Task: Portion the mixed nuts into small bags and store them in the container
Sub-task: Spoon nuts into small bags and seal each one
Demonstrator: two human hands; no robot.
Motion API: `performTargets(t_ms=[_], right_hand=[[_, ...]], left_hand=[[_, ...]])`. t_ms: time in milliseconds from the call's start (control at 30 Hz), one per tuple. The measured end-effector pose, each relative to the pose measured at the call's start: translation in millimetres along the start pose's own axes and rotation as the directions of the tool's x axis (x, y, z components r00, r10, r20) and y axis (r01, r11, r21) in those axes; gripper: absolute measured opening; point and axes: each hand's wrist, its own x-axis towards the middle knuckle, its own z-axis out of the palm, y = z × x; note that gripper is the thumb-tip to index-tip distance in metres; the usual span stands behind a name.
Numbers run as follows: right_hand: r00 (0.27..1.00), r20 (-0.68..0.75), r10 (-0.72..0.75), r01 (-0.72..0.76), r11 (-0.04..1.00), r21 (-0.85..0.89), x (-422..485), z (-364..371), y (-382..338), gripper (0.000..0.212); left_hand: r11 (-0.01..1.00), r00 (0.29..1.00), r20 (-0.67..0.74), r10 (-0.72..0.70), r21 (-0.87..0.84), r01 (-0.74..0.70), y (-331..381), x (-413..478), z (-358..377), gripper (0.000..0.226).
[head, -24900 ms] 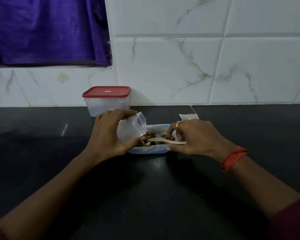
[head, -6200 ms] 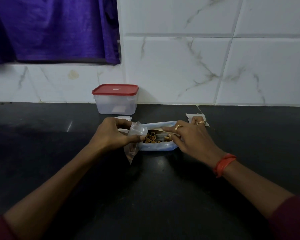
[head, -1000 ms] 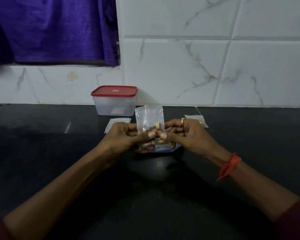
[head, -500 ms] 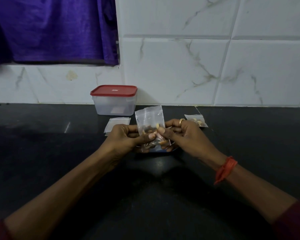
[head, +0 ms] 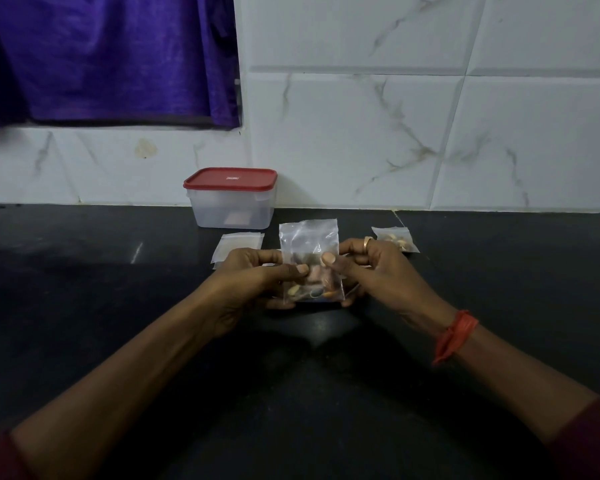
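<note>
A small clear bag with mixed nuts in its lower half stands upright between my hands. My left hand pinches its left side and my right hand pinches its right side, both thumbs on the front. A filled small bag lies behind my right hand. Flat empty bags lie behind my left hand. The clear container with a red lid stands shut against the wall. The larger bag of nuts is hidden behind my hands.
The black countertop runs wide to both sides and toward me. A white marble-tiled wall stands behind it, with a purple cloth hanging at the upper left.
Both hands lifted the small bag upright earlier. Over the last second my thumbs have shifted on its front and the nuts have settled lower in it.
</note>
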Motion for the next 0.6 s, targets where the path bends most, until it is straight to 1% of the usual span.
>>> performTargets(t_ms=[67, 100, 167, 200, 233, 300, 333, 367, 433, 500, 567, 600], right_hand=[[1.000, -0.024, -0.018, 0.018, 1.000, -0.007, 1.4, -1.1, 2.3, 0.037], [0.999, -0.026, -0.027, 0.027, 0.999, -0.020, 2.1, -2.5, 3.2, 0.032], [0.999, -0.003, -0.042, 0.041, 0.996, -0.073, 3.2, -5.0, 5.2, 0.023], [0.999, 0.012, -0.046, 0.047, 0.996, -0.077, 2.9, -5.3, 6.1, 0.023], [0.998, 0.018, -0.052, 0.053, 0.997, -0.062, 2.0, -4.5, 6.1, 0.026], [0.997, -0.031, -0.074, 0.072, 0.997, -0.037, 0.7, -1.8, 4.5, 0.038], [0.993, -0.069, -0.094, 0.092, 0.995, -0.034, 0.2, -0.9, 3.6, 0.040], [0.987, -0.105, -0.119, 0.115, 0.992, -0.044, 0.0, -0.9, 3.0, 0.036], [0.978, -0.143, -0.155, 0.142, 0.986, -0.091, 1.2, -2.6, 2.5, 0.017], [0.979, -0.129, -0.160, 0.143, 0.980, -0.135, 1.8, -4.1, 4.5, 0.006], [0.983, -0.103, -0.153, 0.138, 0.981, -0.140, 1.0, -3.1, 5.8, 0.004], [0.984, -0.098, -0.152, 0.138, 0.982, -0.132, 0.2, -1.6, 5.4, 0.007]], left_hand=[[1.000, 1.000, -0.011, 0.015, 0.009, -0.015, 1.0, -0.4, -1.8, 0.045], [0.999, 0.999, -0.025, 0.032, 0.004, -0.032, 1.4, -0.6, -2.7, 0.039], [0.997, 0.995, -0.068, 0.077, -0.002, -0.077, 1.4, -0.3, -4.4, 0.031], [0.995, 0.992, -0.083, 0.100, 0.007, -0.099, 1.5, -0.2, -5.0, 0.027], [0.993, 0.990, -0.085, 0.117, 0.018, -0.116, 2.0, -1.0, -4.9, 0.023], [0.989, 0.988, -0.062, 0.140, 0.060, -0.136, 3.4, -2.6, -4.0, 0.015], [0.986, 0.987, -0.052, 0.151, 0.083, -0.146, 4.0, -3.2, -3.7, 0.014], [0.983, 0.986, -0.050, 0.161, 0.095, -0.156, 4.1, -3.4, -3.2, 0.014], [0.979, 0.980, -0.071, 0.187, 0.096, -0.180, 2.3, -2.6, -3.7, 0.017], [0.970, 0.970, -0.093, 0.226, 0.112, -0.215, -0.7, -1.0, -4.9, 0.022], [0.961, 0.960, -0.107, 0.259, 0.131, -0.245, -2.6, -0.7, -5.0, 0.024], [0.955, 0.954, -0.113, 0.277, 0.141, -0.260, -2.9, -0.9, -4.4, 0.025]])
